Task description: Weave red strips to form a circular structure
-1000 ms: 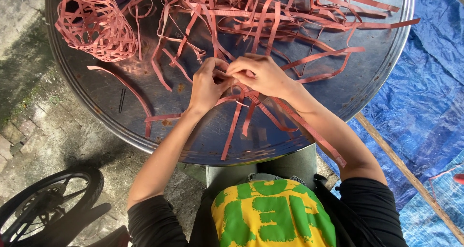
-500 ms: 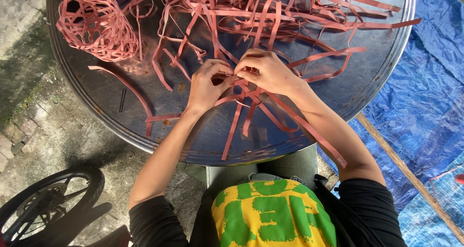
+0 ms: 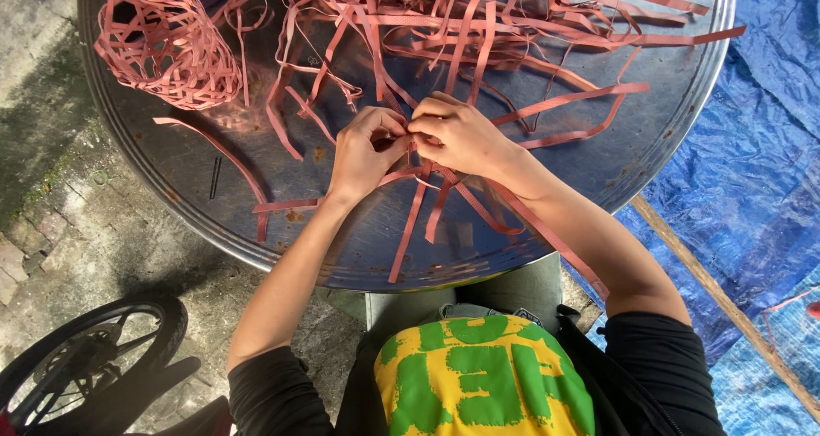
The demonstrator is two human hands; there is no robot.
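At frame centre, crossed pink strips (image 3: 416, 198) are pinched on the round metal table (image 3: 649, 146) by the left hand (image 3: 366, 152) and right hand (image 3: 457, 133). Weaving appears begun; tension must be held next. A woven ball (image 3: 166, 45) lies upper left.

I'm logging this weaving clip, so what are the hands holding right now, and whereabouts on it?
Both hands, left hand and right hand, pinch the pink strips where they cross; the loose ends hang toward the person.
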